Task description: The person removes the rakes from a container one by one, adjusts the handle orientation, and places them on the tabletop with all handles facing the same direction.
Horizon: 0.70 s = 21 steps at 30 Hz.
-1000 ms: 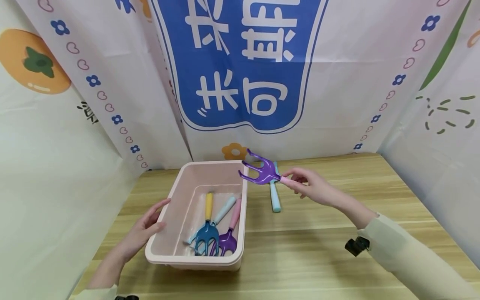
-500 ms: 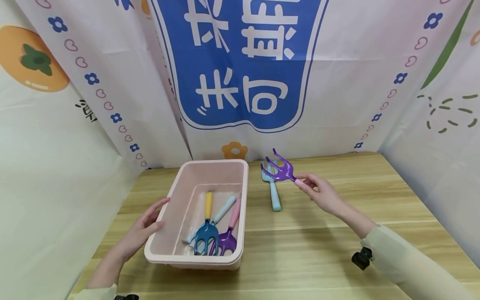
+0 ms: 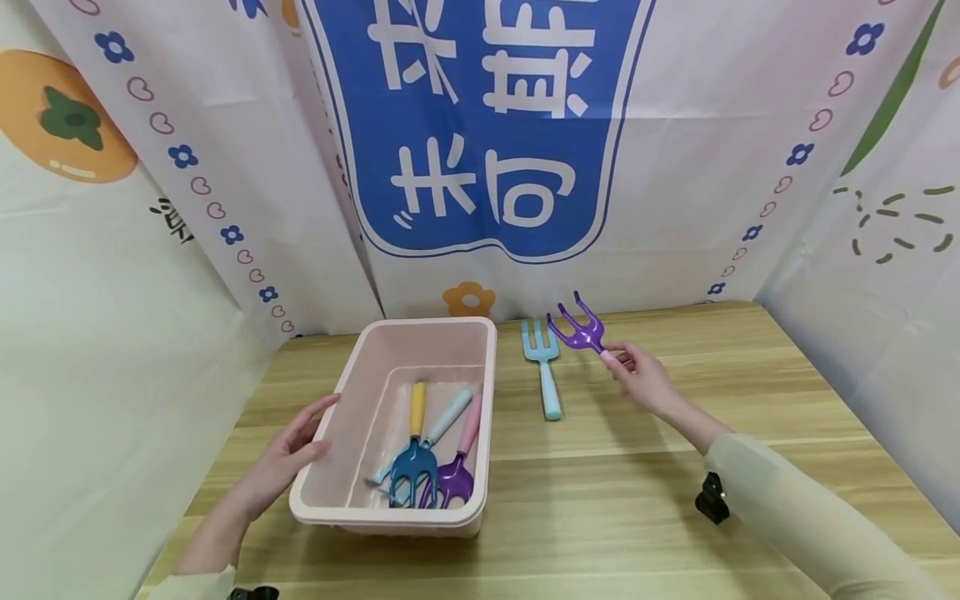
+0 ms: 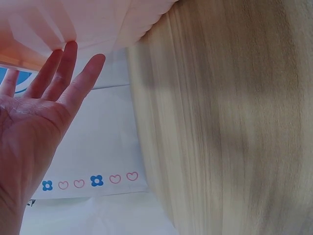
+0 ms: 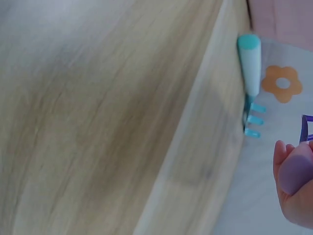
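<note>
In the head view my right hand [image 3: 645,382] grips the pink handle of a purple three-tined hand fork [image 3: 587,333], held above the table with its tines pointing away. The right wrist view shows the fingers around the pink handle end [image 5: 296,172], with little of the purple head visible. My left hand [image 3: 279,463] is at the left side of a pale pink plastic bin [image 3: 491,417]. In the left wrist view its fairly straight fingers [image 4: 80,83] touch the bin's outer wall. A light blue hand fork [image 3: 549,387] lies on the table between bin and right hand.
Inside the bin lie a blue fork with a yellow handle [image 3: 417,408], a light blue-handled tool [image 3: 450,414] and a purple fork with a pink handle [image 3: 470,425]. The wooden table [image 3: 600,517] ends at a printed cloth backdrop [image 3: 675,208], with cloth at both sides.
My right hand has carried the purple hand fork rightward, away from the bin and past the light blue fork, which is now uncovered. My left hand has stayed at the bin.
</note>
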{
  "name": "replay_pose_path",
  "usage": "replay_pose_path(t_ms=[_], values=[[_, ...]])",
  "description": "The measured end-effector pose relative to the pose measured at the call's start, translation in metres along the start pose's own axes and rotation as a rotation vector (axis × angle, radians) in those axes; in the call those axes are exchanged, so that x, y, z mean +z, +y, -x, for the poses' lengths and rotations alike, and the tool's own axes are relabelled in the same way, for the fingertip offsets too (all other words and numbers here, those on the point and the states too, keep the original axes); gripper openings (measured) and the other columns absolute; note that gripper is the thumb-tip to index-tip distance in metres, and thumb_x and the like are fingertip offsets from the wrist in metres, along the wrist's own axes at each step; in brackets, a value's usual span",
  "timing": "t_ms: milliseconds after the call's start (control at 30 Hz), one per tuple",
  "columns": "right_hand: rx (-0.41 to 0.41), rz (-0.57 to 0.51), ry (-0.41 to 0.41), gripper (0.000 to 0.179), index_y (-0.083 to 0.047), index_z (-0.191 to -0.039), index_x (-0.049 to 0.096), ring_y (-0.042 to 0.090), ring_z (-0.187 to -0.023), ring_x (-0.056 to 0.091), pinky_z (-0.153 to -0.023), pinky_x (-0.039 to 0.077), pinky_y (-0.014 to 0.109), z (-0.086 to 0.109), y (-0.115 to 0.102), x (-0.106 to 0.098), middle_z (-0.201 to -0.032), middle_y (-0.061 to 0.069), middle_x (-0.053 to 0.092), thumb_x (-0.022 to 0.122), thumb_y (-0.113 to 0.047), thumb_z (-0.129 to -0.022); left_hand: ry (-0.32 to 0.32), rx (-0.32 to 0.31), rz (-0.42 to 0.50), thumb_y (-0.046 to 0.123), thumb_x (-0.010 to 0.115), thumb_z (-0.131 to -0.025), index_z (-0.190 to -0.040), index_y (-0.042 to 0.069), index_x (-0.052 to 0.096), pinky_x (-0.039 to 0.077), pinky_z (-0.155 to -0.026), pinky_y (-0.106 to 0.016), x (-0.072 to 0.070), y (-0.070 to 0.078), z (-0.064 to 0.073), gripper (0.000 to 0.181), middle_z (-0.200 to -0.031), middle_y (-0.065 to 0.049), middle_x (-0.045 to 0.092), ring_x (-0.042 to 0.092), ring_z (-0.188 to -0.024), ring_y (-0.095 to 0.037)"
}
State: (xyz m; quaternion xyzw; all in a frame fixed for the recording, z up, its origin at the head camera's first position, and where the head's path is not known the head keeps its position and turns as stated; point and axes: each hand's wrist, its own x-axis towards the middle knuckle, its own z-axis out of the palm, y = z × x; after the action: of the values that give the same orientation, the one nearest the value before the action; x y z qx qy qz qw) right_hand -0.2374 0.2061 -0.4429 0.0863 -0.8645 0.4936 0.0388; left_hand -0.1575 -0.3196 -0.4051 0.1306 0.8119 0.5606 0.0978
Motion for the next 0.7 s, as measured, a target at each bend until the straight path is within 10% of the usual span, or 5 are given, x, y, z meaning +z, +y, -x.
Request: replay_pose_path(t_ms=[700], values=[[0.227, 0.026, -0.004, 0.042, 0.002, -0.138, 0.039, 0.024, -0.059, 0.058, -0.044, 0.047, 0.031, -0.023, 0.034, 0.024, -0.109, 0.029, 0.059, 0.046, -0.02, -0.104, -0.001, -0.045, -0.009, 0.016, 0.053, -0.101, -0.154, 0.018, 0.025, 0.052, -0.08, -0.032, -0.001, 0.002, 0.0, 0.061, -0.141, -0.037, 0.035, 0.055, -0.107, -0.007]])
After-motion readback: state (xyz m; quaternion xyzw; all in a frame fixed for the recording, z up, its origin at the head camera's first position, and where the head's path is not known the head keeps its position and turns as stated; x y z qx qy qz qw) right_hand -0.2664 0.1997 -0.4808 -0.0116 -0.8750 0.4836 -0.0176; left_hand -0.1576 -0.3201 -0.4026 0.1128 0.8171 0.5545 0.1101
